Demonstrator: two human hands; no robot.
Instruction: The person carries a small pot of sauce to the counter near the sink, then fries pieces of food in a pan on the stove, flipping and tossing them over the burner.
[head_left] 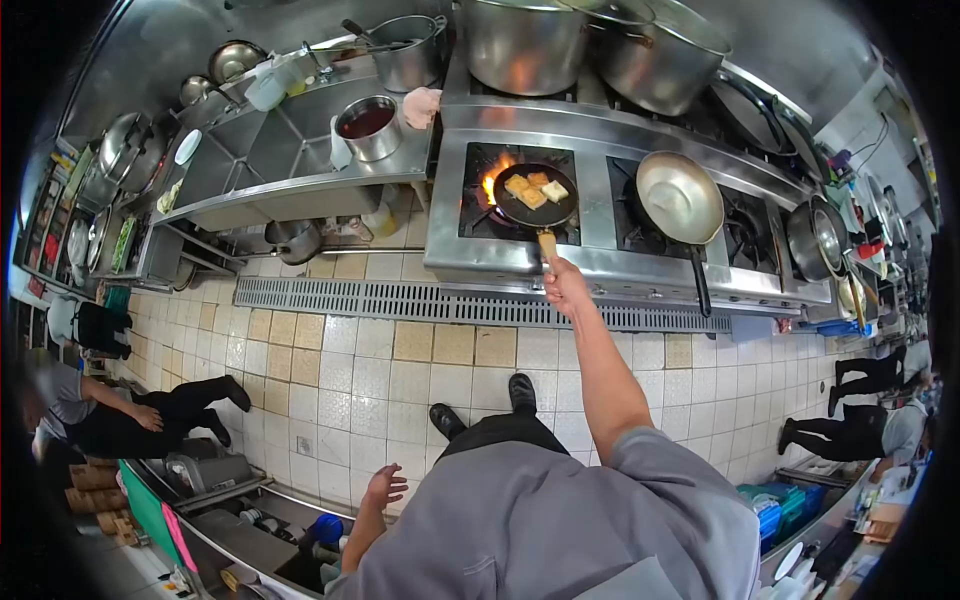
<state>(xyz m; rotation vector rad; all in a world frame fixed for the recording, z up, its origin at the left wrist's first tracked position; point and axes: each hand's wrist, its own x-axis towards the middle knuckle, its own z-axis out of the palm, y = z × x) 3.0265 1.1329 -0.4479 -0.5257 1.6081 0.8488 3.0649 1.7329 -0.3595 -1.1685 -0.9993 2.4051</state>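
My right hand [567, 286] is closed around the light-coloured handle of a black frying pan [511, 214], my arm stretched forward. The pan rests over the front left burner, with flames [494, 176] rising at its left side. Several square pieces of food [530, 190] lie in it, mostly browned, one paler; what food they are I cannot tell. Down at my left side hangs my left hand [385, 486], its fingers loosely apart and nothing in them.
A larger silver frying pan [680, 197] sits on the stove [594, 160] at right. Behind stand big stockpots [525, 45]. A pot of dark red liquid [369, 127] stands left, beside sinks [290, 145]. Floor grating [380, 297] runs before the stove. Other people [150, 412] are at both sides.
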